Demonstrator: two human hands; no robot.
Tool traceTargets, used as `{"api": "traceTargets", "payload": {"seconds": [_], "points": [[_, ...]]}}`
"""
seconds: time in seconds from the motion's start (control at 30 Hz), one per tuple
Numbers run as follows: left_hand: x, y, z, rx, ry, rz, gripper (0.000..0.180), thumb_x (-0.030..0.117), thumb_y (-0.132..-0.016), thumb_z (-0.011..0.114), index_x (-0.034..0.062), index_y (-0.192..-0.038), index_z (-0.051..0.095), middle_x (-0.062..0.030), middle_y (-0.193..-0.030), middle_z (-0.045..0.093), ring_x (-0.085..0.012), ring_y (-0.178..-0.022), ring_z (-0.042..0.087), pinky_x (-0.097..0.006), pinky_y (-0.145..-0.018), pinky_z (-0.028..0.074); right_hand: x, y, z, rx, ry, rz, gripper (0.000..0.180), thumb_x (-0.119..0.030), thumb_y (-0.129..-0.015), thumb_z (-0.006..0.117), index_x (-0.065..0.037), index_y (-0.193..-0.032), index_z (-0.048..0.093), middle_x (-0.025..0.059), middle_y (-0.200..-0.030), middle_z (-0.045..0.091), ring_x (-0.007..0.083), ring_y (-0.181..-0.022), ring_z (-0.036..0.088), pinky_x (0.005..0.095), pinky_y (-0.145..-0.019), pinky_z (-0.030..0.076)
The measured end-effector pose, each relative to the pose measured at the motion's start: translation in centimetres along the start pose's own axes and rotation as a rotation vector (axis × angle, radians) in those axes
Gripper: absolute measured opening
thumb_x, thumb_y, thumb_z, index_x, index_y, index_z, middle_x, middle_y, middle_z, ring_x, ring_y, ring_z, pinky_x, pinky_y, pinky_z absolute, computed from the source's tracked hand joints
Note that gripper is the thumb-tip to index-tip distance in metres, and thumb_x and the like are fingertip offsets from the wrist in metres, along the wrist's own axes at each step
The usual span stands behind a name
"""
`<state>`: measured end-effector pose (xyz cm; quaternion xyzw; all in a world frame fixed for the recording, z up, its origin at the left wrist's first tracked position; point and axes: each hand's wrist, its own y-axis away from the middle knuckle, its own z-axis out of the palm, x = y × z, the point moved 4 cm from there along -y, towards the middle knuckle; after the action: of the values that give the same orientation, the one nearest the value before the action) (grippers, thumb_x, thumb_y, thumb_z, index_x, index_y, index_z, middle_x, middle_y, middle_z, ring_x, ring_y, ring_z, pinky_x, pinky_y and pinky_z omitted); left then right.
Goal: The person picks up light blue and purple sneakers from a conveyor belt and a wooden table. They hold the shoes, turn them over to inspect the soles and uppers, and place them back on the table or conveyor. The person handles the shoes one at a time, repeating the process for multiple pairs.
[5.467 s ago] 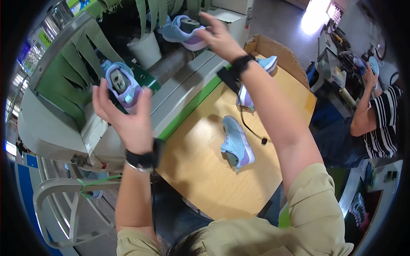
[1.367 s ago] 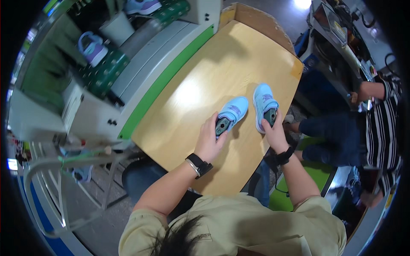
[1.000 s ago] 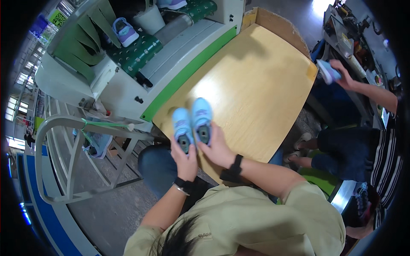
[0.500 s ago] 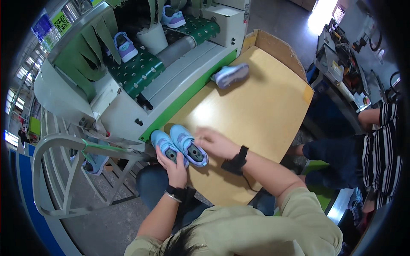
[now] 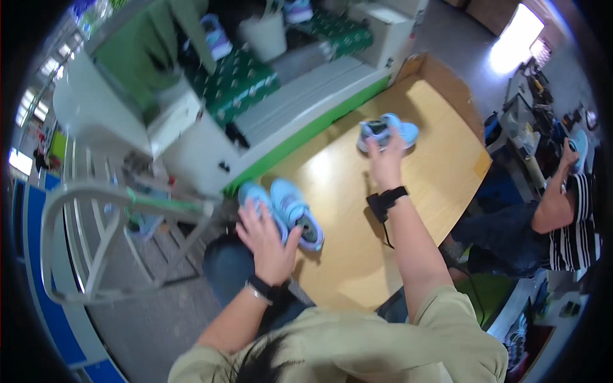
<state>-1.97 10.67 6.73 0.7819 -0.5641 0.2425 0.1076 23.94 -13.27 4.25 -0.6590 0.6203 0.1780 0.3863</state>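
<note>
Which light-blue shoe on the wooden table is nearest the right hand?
The lone light-blue shoe farther out, overlapped by the right hand; the other two stand side by side near the left hand.

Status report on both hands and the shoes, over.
Left hand spread over paired shoes. Right hand at lone tabletop shoe. Black cable beside right wristband.

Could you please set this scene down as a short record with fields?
Left hand: fingers spread over the left shoe of a pair, thumb by the right shoe
Right hand: at a single shoe farther up the table; grip unclear
Pair: side by side at the table's left, toes away from the person
Single shoe: toe toward the right
Beyond table: left green belt and right green belt, both carrying shoes
Co-worker: a hand holds a light-blue shoe
</note>
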Motion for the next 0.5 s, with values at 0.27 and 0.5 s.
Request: {"api": "traceTargets", "payload": {"seconds": [0.27,0.5], "points": [[5.2,-1.4,2.4,-0.122,-0.022,0.181,0.112,0.044,-0.081,0.08,-0.0046,-0.158,0.015,-0.0365,-0.16,0.019,-0.0476,-0.152,0.017,-0.066,-0.118,0.011,3.2,-3.3,0.4,0.12,-0.09,0.155,0.094,-0.042,-0.079,0.083,-0.005,-0.151,0.035,0.0309,-0.142,0.041,0.0459,-0.135,0.041,0.0468,-0.115,0.035],[4.4,-0.1,4.9,0.013,0.49,0.091,0.11,0.016,-0.079,0.08,-0.0013,-0.16,0.007,-0.0335,-0.164,0.004,-0.0481,-0.152,0.011,-0.05,-0.124,0.014,-2.4,6.1,-0.5,-0.7,-0.431,-0.049,0.086,-0.009,-0.079,0.07,-0.013,-0.155,0.032,0.0216,-0.144,0.046,0.0316,-0.134,0.048,0.0386,-0.112,0.038]]}}
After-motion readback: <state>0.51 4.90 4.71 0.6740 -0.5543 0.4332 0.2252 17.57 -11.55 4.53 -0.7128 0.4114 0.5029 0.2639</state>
